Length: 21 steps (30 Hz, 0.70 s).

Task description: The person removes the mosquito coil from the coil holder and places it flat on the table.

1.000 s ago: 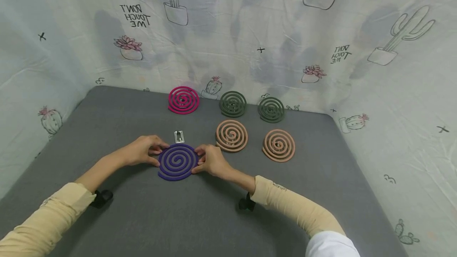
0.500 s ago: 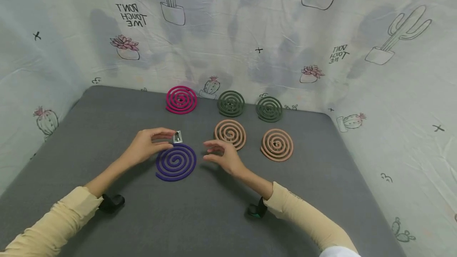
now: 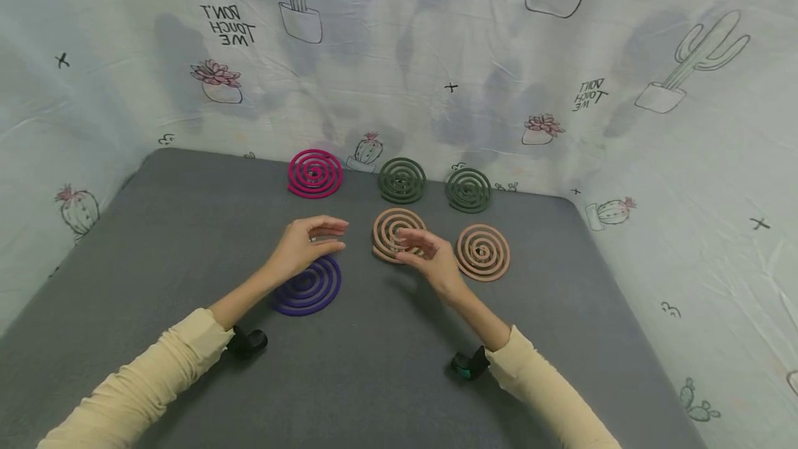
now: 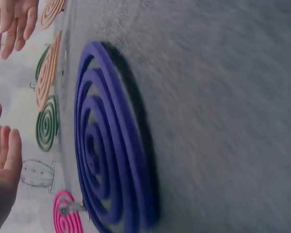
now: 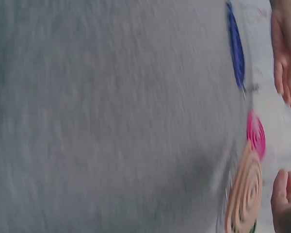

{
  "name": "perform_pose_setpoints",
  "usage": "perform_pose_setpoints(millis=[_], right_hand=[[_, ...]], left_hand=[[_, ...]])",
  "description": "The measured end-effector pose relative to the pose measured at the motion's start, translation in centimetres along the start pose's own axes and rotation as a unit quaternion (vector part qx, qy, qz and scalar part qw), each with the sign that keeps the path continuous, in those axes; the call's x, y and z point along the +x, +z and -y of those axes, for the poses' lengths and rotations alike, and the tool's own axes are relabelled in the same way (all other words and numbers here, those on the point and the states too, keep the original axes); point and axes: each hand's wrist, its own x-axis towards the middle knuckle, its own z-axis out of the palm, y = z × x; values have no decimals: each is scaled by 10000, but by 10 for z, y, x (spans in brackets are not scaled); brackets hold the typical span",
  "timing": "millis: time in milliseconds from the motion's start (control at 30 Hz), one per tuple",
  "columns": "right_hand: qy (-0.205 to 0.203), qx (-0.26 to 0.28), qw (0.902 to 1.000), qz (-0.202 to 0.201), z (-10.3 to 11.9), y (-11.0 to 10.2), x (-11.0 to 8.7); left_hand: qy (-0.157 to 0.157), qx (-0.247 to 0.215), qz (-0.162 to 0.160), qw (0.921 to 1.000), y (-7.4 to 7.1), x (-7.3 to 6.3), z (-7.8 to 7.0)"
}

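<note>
A purple mosquito coil (image 3: pixel 305 281) lies on the grey table. My left hand (image 3: pixel 303 244) hovers above its far edge, fingers loosely bent and holding nothing. To the right, my right hand (image 3: pixel 433 262) is raised in front of a tan mosquito coil (image 3: pixel 383 233), hiding part of it; nothing is in its grasp. A second tan coil (image 3: pixel 481 251) sits just right of that hand. In the left wrist view, a small metal coil stand (image 4: pixel 72 208) shows beyond the purple coil; my left hand mostly hides it in the head view.
Along the table's back edge lie a pink coil (image 3: pixel 314 174) and two green coils, one in the middle (image 3: pixel 402 181) and one farther right (image 3: pixel 468 190). A white cloth (image 3: pixel 374 54) printed with cacti hangs around the table (image 3: pixel 374 366).
Both hands have let go of the purple coil and risen from it. My right hand has moved right towards the tan coils; my left hand has also shifted right, passing over the metal stand.
</note>
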Motion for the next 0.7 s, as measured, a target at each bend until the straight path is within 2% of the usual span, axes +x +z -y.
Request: perform_pose_setpoints(millis=[167,333,467,700], right_hand=[[186,7,9992,-350,-3,-27,-2],[722,366,9949,-608,-8,-49,-5],[1059,415,9916,-616,-11,-60,-4],[1058,121,9935,-390,-19,-67,-1]], left_hand=[[21,-105,-267,9996,10,11,-1],[-42,-161,-408,9990,23,22,-6],[-125,-135,-477,9987,35,31,-9],[-535,118,-579,9968,49,39,-8]])
